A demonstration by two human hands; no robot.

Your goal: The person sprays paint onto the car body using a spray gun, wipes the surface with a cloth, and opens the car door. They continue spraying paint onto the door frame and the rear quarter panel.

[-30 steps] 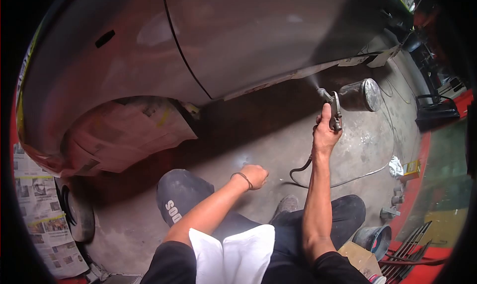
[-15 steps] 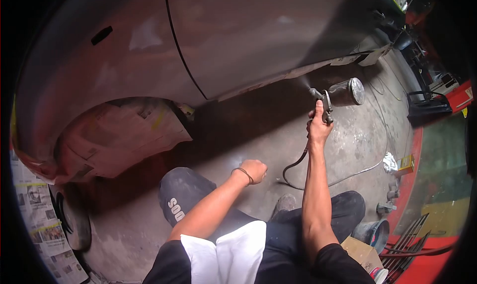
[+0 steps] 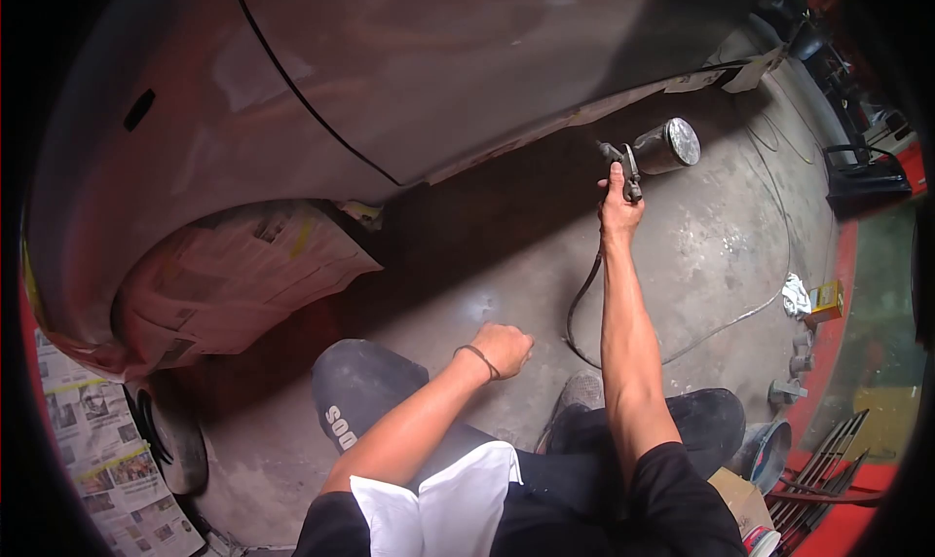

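Note:
My right hand (image 3: 620, 209) grips a paint spray gun (image 3: 628, 167) with its arm stretched forward. A paint-spotted cup (image 3: 670, 146) sits at the gun's right, and its nozzle points left toward the lower edge of a car's dull grey door (image 3: 487, 80). From the handle an air hose (image 3: 587, 294) hangs down and runs over the floor. My left hand (image 3: 504, 351) is closed in a fist above my left knee, a dark band on the wrist. Nothing shows in it.
Printed newspaper sheets (image 3: 243, 275) mask the car's wheel arch, and more newspaper (image 3: 107, 450) hangs at lower left. On the right are a yellow box (image 3: 825, 304), a white crumpled cloth (image 3: 796, 294), a bucket (image 3: 769, 457) and a red-framed glass panel (image 3: 881, 352).
My view has shifted, with the floor items sliding right. The spray gun sits farther forward along the car's lower edge. Mist seen earlier at the nozzle no longer shows. My left hand stays closed.

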